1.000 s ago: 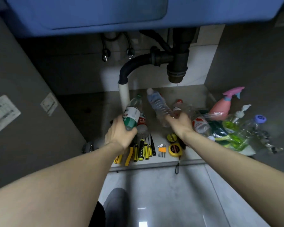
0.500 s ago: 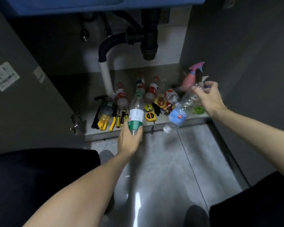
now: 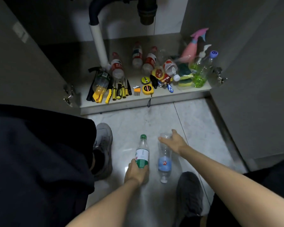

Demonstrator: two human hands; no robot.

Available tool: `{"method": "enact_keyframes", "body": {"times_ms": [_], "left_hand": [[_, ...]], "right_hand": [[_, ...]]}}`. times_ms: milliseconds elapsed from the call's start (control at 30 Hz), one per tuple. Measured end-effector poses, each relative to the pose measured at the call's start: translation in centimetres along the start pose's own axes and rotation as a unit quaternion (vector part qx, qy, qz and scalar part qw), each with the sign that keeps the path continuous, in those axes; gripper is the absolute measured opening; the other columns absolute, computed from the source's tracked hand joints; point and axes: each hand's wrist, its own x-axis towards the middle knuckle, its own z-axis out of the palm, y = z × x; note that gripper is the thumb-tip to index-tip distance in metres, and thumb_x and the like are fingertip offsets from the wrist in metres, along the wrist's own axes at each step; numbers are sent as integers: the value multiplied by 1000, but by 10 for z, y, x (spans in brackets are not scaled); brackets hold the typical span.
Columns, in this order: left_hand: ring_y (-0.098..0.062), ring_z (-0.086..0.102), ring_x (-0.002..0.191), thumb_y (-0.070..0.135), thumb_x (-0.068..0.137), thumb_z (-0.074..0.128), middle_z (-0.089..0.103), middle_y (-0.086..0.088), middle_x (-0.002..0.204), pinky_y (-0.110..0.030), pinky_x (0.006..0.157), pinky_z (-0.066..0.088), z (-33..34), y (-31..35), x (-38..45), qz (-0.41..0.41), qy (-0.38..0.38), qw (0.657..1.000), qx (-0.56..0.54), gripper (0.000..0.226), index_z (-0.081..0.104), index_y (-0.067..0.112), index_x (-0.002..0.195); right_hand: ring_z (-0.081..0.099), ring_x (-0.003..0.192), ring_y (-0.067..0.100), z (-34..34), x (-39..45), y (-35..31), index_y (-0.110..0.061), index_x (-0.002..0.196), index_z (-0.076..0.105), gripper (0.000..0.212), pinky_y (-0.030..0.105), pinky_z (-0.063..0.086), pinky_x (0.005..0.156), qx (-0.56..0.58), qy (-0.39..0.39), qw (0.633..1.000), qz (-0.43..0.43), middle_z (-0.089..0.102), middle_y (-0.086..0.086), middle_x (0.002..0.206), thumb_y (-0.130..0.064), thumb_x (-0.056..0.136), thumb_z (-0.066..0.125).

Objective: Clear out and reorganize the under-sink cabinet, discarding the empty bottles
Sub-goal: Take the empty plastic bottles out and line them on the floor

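Bottles are the matter here: two clear plastic ones lie side by side on the tiled floor [image 3: 195,122] at lower centre of the frame, both with their long axes running up and down the picture. The green-capped bottle [image 3: 142,153] has its cap toward the cabinet, and the left hand [image 3: 136,173] grips its base end, fingers curled round the green part of the label. The blue-labelled bottle [image 3: 164,158] lies just right of it and points the other way, neck toward the bottom of the frame; the right hand [image 3: 174,142] is on its upper, base end, thumb and fingers wrapped loosely round it, though how firm that hold is I cannot tell. Each bottle extends away from its own hand, and neither hand crosses the other. Both bottles look empty, so the step in hand appears to be setting them down on the floor, apart from what is kept. Further bottles remain on the cabinet shelf [image 3: 154,97] at upper centre, among screwdrivers [image 3: 120,91], a tape measure [image 3: 147,89], sponges [image 3: 184,80] and a pink spray bottle [image 3: 191,49]; the nearest of these lie straight up the frame from both hands, well apart from them.
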Motion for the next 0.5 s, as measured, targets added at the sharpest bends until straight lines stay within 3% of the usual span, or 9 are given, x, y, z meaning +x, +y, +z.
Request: {"method": "enact_keyframes", "body": {"times_ms": [67,100,200,300,367,500], "left_hand": [[-29,59,111,41,86,66,59,-9,125,-34,92,49,2,5,6,-19,-18,999,-19,55,48,14,130],[-29,60,109,39,85,67,59,-8,124,-33,90,50,2,8,8,-26,-23,999,-22,54,48,15,130],[-30,63,105,36,84,68,62,-9,119,-37,90,54,0,10,11,-41,-40,997,-47,52,50,17,128],[-28,61,108,41,83,67,63,-7,117,-35,90,52,-1,8,14,-26,-46,999,-9,52,52,21,128],[-27,53,117,47,81,64,58,-7,120,-33,90,47,-4,6,19,-12,-31,997,67,55,50,26,130],[-28,52,119,46,80,65,57,-8,123,-35,94,48,-20,14,41,-18,-29,994,103,56,52,26,131]], "right_hand": [[37,144,31,13,-6,15,-13,159,15,98,40,33,116,34,41,998,16,33,13,160,-56,88,65],[39,143,32,20,-9,26,-12,159,17,96,41,35,114,34,48,998,32,34,14,159,-57,88,64],[58,111,31,46,-16,57,-7,135,42,64,33,44,87,4,-6,997,72,56,18,134,-49,92,64],[60,84,14,63,-16,64,-21,116,46,31,28,44,69,10,-22,999,36,65,10,117,-34,94,64],[58,79,4,68,-9,56,-28,111,48,26,21,43,66,27,-15,999,10,68,4,112,-29,91,65],[56,77,7,66,16,33,-18,118,57,31,25,46,71,10,-19,1000,-3,65,0,101,-26,89,68]]}}
